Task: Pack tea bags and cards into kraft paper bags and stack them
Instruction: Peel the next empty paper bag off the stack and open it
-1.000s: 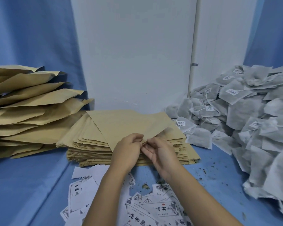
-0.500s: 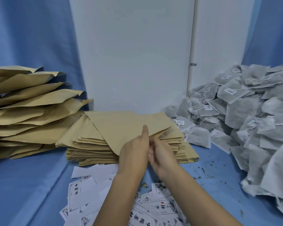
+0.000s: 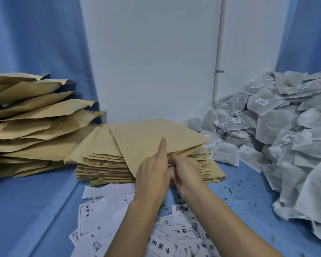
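A flat kraft paper bag (image 3: 146, 140) is lifted at its near edge off the stack of empty kraft bags (image 3: 107, 164). My left hand (image 3: 152, 175) holds the bag's near edge, its index finger lying straight up on the top face. My right hand (image 3: 185, 169) pinches the same edge from the right, where the mouth gapes slightly. A heap of grey tea bags (image 3: 278, 130) with white tags fills the right side. White printed cards (image 3: 104, 216) lie scattered in front of the stack, partly under my forearms.
Filled kraft bags (image 3: 32, 117) are piled at the left on the blue cloth (image 3: 26, 210). A white wall panel (image 3: 152, 58) stands behind the stacks. Loose tea crumbs (image 3: 235, 191) dot the cloth near the tea bag heap.
My left hand has shifted right and raised its index finger onto the bag's top face. Both hands have drawn closer at the bag's near edge, and the mouth has parted a little.
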